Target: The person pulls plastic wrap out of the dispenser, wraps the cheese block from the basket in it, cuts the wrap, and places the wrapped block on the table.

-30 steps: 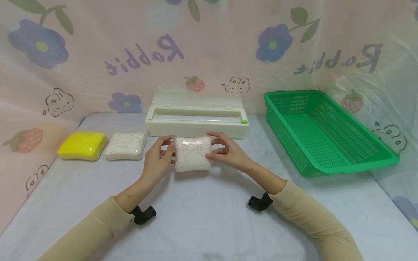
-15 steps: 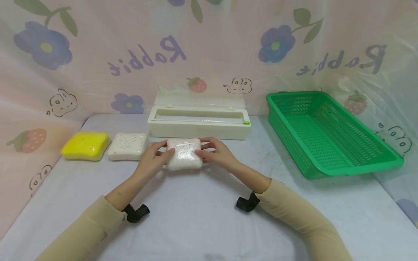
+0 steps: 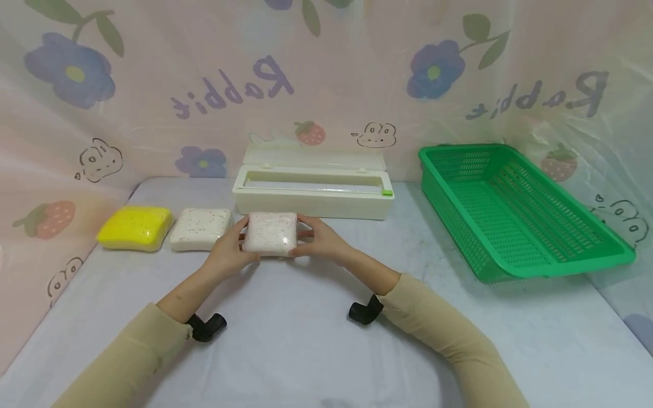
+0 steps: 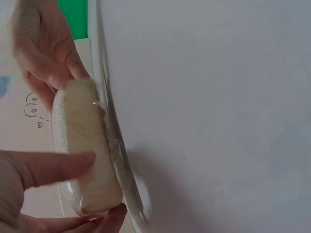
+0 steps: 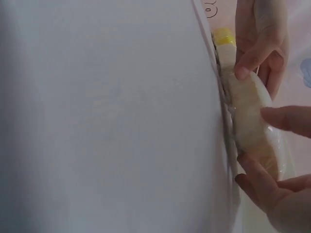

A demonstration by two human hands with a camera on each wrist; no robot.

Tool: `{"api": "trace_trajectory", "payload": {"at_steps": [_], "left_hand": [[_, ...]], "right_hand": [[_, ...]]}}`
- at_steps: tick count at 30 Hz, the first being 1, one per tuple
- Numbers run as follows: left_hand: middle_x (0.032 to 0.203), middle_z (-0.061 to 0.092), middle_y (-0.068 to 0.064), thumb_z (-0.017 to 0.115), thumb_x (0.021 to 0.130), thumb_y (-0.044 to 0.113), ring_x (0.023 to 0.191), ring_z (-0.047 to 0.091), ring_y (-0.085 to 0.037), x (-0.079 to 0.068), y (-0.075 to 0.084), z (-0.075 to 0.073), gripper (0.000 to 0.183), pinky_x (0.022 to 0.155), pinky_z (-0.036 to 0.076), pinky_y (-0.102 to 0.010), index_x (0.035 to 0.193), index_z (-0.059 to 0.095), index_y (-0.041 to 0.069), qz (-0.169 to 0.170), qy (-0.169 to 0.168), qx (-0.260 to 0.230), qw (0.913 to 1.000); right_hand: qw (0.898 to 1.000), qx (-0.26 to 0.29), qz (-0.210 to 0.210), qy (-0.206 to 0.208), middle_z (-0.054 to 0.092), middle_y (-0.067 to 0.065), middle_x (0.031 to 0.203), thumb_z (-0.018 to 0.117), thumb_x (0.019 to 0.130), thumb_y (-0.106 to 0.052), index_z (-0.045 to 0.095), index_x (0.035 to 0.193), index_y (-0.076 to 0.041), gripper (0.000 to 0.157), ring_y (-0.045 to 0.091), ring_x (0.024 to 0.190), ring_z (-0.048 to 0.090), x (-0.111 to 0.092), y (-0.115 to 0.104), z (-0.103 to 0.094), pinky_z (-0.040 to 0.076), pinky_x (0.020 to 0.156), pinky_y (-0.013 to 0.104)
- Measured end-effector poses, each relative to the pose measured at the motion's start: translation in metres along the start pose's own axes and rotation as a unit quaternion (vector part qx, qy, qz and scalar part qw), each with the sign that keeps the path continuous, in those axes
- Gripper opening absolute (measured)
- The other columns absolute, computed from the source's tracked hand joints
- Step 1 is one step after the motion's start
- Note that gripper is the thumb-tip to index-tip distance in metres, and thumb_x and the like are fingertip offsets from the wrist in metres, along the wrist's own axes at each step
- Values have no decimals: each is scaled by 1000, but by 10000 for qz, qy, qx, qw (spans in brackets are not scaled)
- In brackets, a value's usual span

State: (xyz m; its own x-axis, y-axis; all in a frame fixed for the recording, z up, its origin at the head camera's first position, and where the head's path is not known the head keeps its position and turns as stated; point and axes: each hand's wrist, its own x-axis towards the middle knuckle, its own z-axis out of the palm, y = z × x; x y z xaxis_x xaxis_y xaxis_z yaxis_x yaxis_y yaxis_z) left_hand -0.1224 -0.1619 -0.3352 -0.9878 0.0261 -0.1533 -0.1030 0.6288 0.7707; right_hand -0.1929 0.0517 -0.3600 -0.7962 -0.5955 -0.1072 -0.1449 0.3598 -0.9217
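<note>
Between both hands is a pale pink, speckled, cushion-shaped block (image 3: pixel 271 233) in clear film. My left hand (image 3: pixel 228 253) grips its left side, while my right hand (image 3: pixel 322 241) grips its right side. In the wrist views its side edge shows, with thumb and fingers around it and the film shining. It is low, close to the white cloth; whether it touches cannot be told. Just left of my left hand lies a white speckled block (image 3: pixel 200 228), and beyond that a yellow block (image 3: pixel 135 228), both shiny and of like shape.
Behind the hands stands a white cling film dispenser (image 3: pixel 312 205) with its clear lid raised and a green slider (image 3: pixel 387 192) at the right. A green slatted basket (image 3: pixel 454 226) stands at the right. A printed curtain (image 3: pixel 347 73) closes off the back and sides.
Both hands have carried the pink block to the left, towards the white one. Its near face has tipped back, so it lies flatter now. The other things stay put.
</note>
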Motion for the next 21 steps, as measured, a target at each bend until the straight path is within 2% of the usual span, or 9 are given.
{"api": "trace_trajectory", "payload": {"at_steps": [3, 5, 11, 13, 17, 21], "left_hand": [[146, 29, -35, 62, 80, -6, 131, 37, -48, 4, -1, -1, 88, 105, 40, -53, 150, 10, -6, -126, 107, 173, 9997], [147, 30, -34, 61, 80, -6, 132, 36, -48, 6, -2, -2, 86, 106, 38, -53, 150, 10, -7, -174, 139, 363, 9991], [151, 20, -34, 60, 80, -3, 141, 18, -48, 13, -3, -3, 85, 115, 20, -53, 147, 9, -12, -205, 4, 895, 9958], [151, 17, -34, 61, 79, -3, 141, 15, -49, 14, -1, -3, 86, 116, 18, -54, 147, 9, -14, -226, -30, 945, 9953], [151, 17, -35, 64, 78, 1, 140, 17, -50, 13, 1, -4, 90, 115, 19, -55, 147, 8, -13, -326, -29, 850, 9958], [149, 25, -34, 72, 75, 8, 137, 26, -49, 10, 2, -2, 95, 114, 23, -56, 147, 14, -13, -58, 224, 619, 9978]], "right_hand": [[9998, -198, -40, 13, 31, 10, 155, 77, 77, -8, 21, 152, -6, 94, 29, 132, 47, 6, 0, 5, 48, 100, 35], [9989, -459, -79, 45, 35, 13, 152, 77, 78, -10, 20, 152, -6, 94, 30, 129, 49, 9, 0, 8, 50, 97, 31], [9920, -1265, 13, 28, 46, 18, 143, 77, 80, -20, 25, 151, -4, 89, 29, 126, 51, 15, -4, 8, 50, 95, 31], [9920, -1261, 17, -16, 46, 17, 143, 78, 79, -21, 25, 151, -5, 90, 28, 127, 50, 16, -3, 6, 50, 96, 31], [9945, -1044, -56, -42, 44, 14, 146, 78, 79, -22, 24, 152, -9, 92, 26, 129, 48, 15, 2, 1, 49, 98, 31], [9967, -803, -100, 21, 42, 7, 149, 78, 79, -23, 27, 152, -15, 89, 23, 130, 48, 10, 8, -8, 47, 100, 32]]}}
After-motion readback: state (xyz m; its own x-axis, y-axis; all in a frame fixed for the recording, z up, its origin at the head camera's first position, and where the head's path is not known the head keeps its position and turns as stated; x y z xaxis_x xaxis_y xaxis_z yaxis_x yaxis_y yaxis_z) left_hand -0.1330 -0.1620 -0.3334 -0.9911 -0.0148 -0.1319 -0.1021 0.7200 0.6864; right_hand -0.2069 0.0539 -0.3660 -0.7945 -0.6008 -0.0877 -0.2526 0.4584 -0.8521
